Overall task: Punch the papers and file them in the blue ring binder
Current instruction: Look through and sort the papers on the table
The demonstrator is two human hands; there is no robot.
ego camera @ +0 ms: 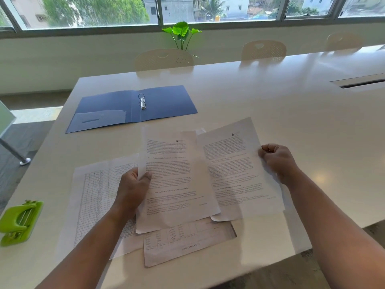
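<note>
The blue ring binder [133, 107] lies open and flat on the white table [270, 97], its two metal rings [142, 101] standing up at the spine. In front of it, my left hand [133, 190] pinches the left edge of a printed text sheet [175, 180] lifted off the table. My right hand [277, 161] grips the right edge of a second printed sheet [235, 170], which overlaps behind the first. Beneath them lie a table-printed sheet [98, 197] and another sheet [187, 243] near the front edge. A green hole punch [19, 223] sits at the far left.
Three cream chairs [164, 59] stand along the table's far side, with a green plant [182, 35] behind them below the windows. A cable slot [360, 82] is set into the table at the right. The table's left edge drops to the floor.
</note>
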